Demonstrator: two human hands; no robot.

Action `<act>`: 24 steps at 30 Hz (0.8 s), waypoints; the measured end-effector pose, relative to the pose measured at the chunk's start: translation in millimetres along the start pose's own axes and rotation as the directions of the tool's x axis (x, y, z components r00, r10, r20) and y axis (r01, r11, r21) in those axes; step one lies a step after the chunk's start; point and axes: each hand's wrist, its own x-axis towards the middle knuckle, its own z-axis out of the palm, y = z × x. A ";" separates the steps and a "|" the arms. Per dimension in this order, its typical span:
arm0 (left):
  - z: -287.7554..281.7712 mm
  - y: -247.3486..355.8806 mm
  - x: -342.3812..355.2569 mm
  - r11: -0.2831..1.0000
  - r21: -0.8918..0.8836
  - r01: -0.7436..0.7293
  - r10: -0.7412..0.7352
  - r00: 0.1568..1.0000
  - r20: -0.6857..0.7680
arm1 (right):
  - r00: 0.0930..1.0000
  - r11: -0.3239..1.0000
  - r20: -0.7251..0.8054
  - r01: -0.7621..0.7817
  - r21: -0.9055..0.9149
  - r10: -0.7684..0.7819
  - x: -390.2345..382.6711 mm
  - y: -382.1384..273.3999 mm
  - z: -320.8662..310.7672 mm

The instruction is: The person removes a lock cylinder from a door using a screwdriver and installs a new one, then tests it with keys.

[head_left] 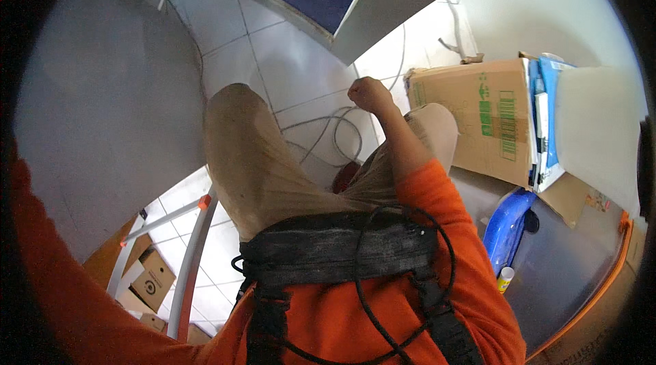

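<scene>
My right hand point(370, 95) is curled closed above my right knee point(434, 126); whatever its fingers hold, if anything, is hidden. Beneath and behind it, loops of grey cable point(318, 119) lie on the tiled floor point(232, 23). My left hand is out of sight; only its orange sleeve point(41, 228) shows along the left rim. A black bag point(321, 245) with a dark cord is strapped across my front, over khaki trousers point(246, 160).
A cardboard box point(471, 119) with flat blue and white packets stands at right, above a blue plastic object point(502, 228) and a small yellow-and-white container point(506, 276). Aluminium ladder rails point(195, 249) and cartons point(150, 283) are lower left. A grey panel point(116, 126) fills the left.
</scene>
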 end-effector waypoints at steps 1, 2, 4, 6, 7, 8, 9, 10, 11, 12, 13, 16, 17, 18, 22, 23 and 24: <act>5.9 0.8 -47.1 0.987 -0.022 0.157 -0.154 0.985 0.079 | 0.994 0.995 0.091 0.071 -0.068 -0.065 18.5 3.7 17.9; 7.5 7.5 -91.7 0.952 -0.016 0.306 -0.299 0.940 0.164 | 0.992 0.997 0.113 0.054 -0.047 -0.048 32.6 7.2 38.7; 4.2 31.9 -174.9 0.814 0.028 0.580 -0.560 0.770 0.306 | 0.988 1.000 0.155 0.022 -0.005 -0.021 49.8 7.4 79.0; -6.2 66.2 -244.4 0.627 0.116 0.770 -0.742 0.545 0.391 | 0.974 1.000 0.225 0.012 -0.009 -0.010 55.6 -15.6 108.9; -9.8 81.6 -266.7 0.542 0.155 0.826 -0.792 0.441 0.423 | 0.968 0.999 0.249 0.043 -0.026 -0.035 58.9 -25.7 124.3; -13.9 92.0 -282.8 0.473 0.191 0.860 -0.826 0.357 0.436 | 0.962 0.997 0.268 0.067 -0.040 -0.055 61.3 -35.8 137.2; -17.4 97.1 -291.3 0.430 0.223 0.875 -0.844 0.302 0.442 | 0.962 0.995 0.252 0.098 0.031 -0.103 61.5 -49.6 144.8; -14.3 92.8 -293.6 0.423 0.237 0.874 -0.837 0.277 0.473 | 0.971 0.991 0.213 0.088 0.097 -0.107 59.3 -51.1 141.4; -16.1 88.5 -292.0 0.429 0.253 0.867 -0.833 0.270 0.483 | 0.978 0.983 0.175 0.088 0.164 -0.116 56.6 -58.6 141.5; -13.5 74.9 -280.6 0.469 0.250 0.847 -0.804 0.292 0.517 | 0.973 0.954 0.117 0.166 0.248 -0.199 56.1 -48.8 145.0; -11.2 52.6 -268.0 0.533 0.238 0.812 -0.761 0.336 0.555 | 0.933 0.919 0.030 0.348 0.183 -0.359 76.2 -60.0 167.0; -3.7 -23.2 -222.0 0.661 0.243 0.710 -0.698 0.462 0.546 | 0.863 0.819 -0.071 0.497 0.285 -0.500 29.4 -160.7 86.2; 14.6 -47.4 -189.2 0.728 0.200 0.656 -0.632 0.529 0.567 | 0.862 0.813 -0.089 0.501 0.298 -0.499 -3.6 -153.9 13.7; 26.9 -58.9 -161.2 0.787 0.161 0.596 -0.561 0.581 0.590 | 0.852 0.739 -0.315 0.521 0.427 -0.419 -46.2 -142.9 -38.9; 97.6 -68.6 -49.5 0.938 -0.035 0.346 -0.246 0.733 0.635 | 0.533 0.745 -0.809 0.428 0.511 0.248 -183.9 -26.8 -58.9; 110.9 -60.6 -27.4 0.957 -0.080 0.278 -0.167 0.757 0.632 | 0.416 0.709 -0.799 0.390 0.587 0.433 -210.8 -0.4 -26.3; 118.1 -53.8 -9.7 0.971 -0.112 0.213 -0.096 0.770 0.631 | 0.250 0.773 -0.837 0.323 0.546 0.487 -239.0 21.3 14.1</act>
